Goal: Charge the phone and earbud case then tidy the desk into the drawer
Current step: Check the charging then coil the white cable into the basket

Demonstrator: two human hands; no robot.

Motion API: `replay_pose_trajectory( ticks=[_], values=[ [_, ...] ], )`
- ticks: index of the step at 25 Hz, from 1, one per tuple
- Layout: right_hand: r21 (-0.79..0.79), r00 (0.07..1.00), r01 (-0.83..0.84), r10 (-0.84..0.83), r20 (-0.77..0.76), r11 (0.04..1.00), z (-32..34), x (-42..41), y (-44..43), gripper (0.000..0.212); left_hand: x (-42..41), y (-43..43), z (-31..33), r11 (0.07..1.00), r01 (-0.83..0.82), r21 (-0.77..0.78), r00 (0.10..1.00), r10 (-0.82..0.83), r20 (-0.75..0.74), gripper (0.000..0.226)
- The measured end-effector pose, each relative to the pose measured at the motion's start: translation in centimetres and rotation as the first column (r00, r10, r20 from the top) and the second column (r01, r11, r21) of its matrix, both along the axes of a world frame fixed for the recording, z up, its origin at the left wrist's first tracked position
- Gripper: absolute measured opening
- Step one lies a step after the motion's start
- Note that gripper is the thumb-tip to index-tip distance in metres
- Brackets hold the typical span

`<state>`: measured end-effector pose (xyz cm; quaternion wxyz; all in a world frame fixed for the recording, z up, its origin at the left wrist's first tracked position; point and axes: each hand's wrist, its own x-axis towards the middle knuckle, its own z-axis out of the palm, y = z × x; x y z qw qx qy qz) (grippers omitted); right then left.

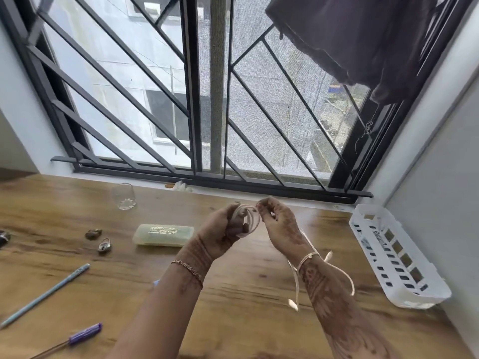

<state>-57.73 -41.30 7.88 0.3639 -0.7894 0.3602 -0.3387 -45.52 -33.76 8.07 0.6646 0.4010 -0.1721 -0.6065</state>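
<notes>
Both hands, left hand [223, 229] and right hand [280, 224], grip one white cable [246, 221] (two padlocks [99, 239] nearby).

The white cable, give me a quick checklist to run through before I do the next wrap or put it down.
1. Coil held: ok. The left hand grips the looped white cable above the desk.
2. Loose strand guided: ok. The right hand pinches the cable next to the coil.
3. Tail free: not ok. The remaining length drapes around the right wrist, and both ends hang below it.
4. Plugs: cannot tell. They are too blurred to judge type or condition.
5. Set-down spot: ok. Bare wood lies under the hands; the pale green case and white basket sit to either side.
6. Drawer: cannot tell. It is not in view.
</notes>
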Motion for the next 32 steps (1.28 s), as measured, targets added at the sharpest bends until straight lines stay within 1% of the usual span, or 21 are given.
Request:
replay_pose_trajectory(
  ticks=[2,4,6,8,9,10,12,13,14,15,16,17,18,20,23,25,26,28,29,32],
  values=[
    [0.042,0.999,-0.011,0.013,-0.048,0.999,-0.2,-0.5,0.4,0.015,0.4,-0.2,0.2,0.997,-0.051,-0.052,0.984,0.041,-0.176,0.042],
    [0.039,0.989,-0.043,0.048,-0.142,0.998,-0.6,-1.0,0.9,0.017,0.8,-0.4,0.5,0.987,-0.11,-0.113,0.958,0.075,-0.275,0.043],
    [0.017,0.967,-0.076,0.078,-0.243,0.997,-1.1,-1.0,1.8,0.019,0.6,-0.6,0.6,0.975,-0.16,-0.155,0.949,0.109,-0.297,0.042],
    [0.011,0.944,-0.086,0.085,-0.319,0.996,-1.2,-1.0,2.6,0.02,0.5,-1.0,0.2,0.963,-0.212,-0.168,0.954,0.167,-0.249,0.037],
    [0.004,0.93,-0.09,0.085,-0.358,0.996,-1.1,-1.0,2.9,0.021,0.4,-1.2,-0.1,0.957,-0.231,-0.177,0.962,0.197,-0.19,0.034],
    [-0.007,0.912,-0.098,0.087,-0.4,0.995,-1.0,-1.0,3.1,0.022,0.4,-1.5,-0.5,0.953,-0.249,-0.175,0.967,0.234,-0.099,0.031],
    [-0.049,0.885,-0.112,0.077,-0.46,0.993,-0.6,-1.1,3.4,0.023,0.3,-1.9,-1.2,0.949,-0.279,-0.145,0.94,0.301,0.159,0.026],
    [-0.071,0.882,-0.112,0.066,-0.467,0.991,-0.4,-1.2,3.5,0.023,0.1,-2.0,-1.5,0.954,-0.275,-0.121,0.897,0.3,0.325,0.024],
    [-0.092,0.886,-0.109,0.054,-0.46,0.99,-0.1,-1.3,3.5,0.023,0.0,-2.0,-1.8,0.962,-0.257,-0.093,0.821,0.268,0.505,0.023],
    [-0.114,0.893,-0.105,0.043,-0.448,0.988,0.2,-1.5,3.4,0.022,-0.2,-1.8,-2.1,0.973,-0.223,-0.066,0.731,0.212,0.649,0.021],
    [-0.136,0.898,-0.098,0.028,-0.438,0.986,0.5,-1.7,3.3,0.022,-0.4,-1.6,-2.4,0.982,-0.184,-0.043,0.65,0.155,0.744,0.02],
    [-0.149,0.902,-0.088,0.015,-0.432,0.985,0.9,-1.9,3.1,0.021,-0.6,-1.3,-2.5,0.988,-0.151,-0.023,0.606,0.111,0.788,0.02],
    [-0.155,0.906,-0.076,0.003,-0.423,0.985,1.3,-2.0,2.8,0.021,-0.9,-0.9,-2.5,0.992,-0.125,-0.008,0.595,0.081,0.8,0.02],
    [-0.155,0.921,-0.049,-0.015,-0.389,0.987,1.8,-2.3,2.1,0.02,-1.4,-0.4,-2.1,0.997,-0.078,-0.012,0.617,0.058,0.785,0.026],
    [-0.144,0.947,-0.044,-0.004,-0.32,0.989,2.5,-2.4,1.2,0.015,-2.2,0.3,-1.2,1.0,-0.011,-0.009,0.694,0.014,0.72,0.041],
    [-0.13,0.972,-0.024,-0.007,-0.237,0.991,2.8,-2.5,0.6,0.016,-2.3,0.5,-1.0,1.0,0.019,-0.001,0.721,-0.013,0.693,0.052],
    [-0.109,0.983,-0.011,-0.009,-0.183,0.994,2.8,-2.5,0.3,0.019,-2.4,0.6,-0.9,1.0,0.031,-0.006,0.757,-0.019,0.653,0.052],
    [-0.037,0.996,-0.011,0.008,-0.085,0.999,2.4,-2.4,-0.1,0.024,-2.2,0.8,-0.7,0.997,0.072,-0.042,0.863,-0.041,0.504,0.049],
    [0.017,0.999,-0.025,0.026,-0.029,1.0,2.2,-2.3,-0.3,0.024,-2.1,0.9,-0.7,0.993,0.098,-0.059,0.899,-0.063,0.433,0.047],
    [0.213,0.989,-0.093,0.066,0.129,0.973,1.7,-2.2,-0.1,0.019,-1.9,1.3,-0.4,0.986,0.14,-0.094,0.941,-0.103,0.322,0.041]
  ],
)
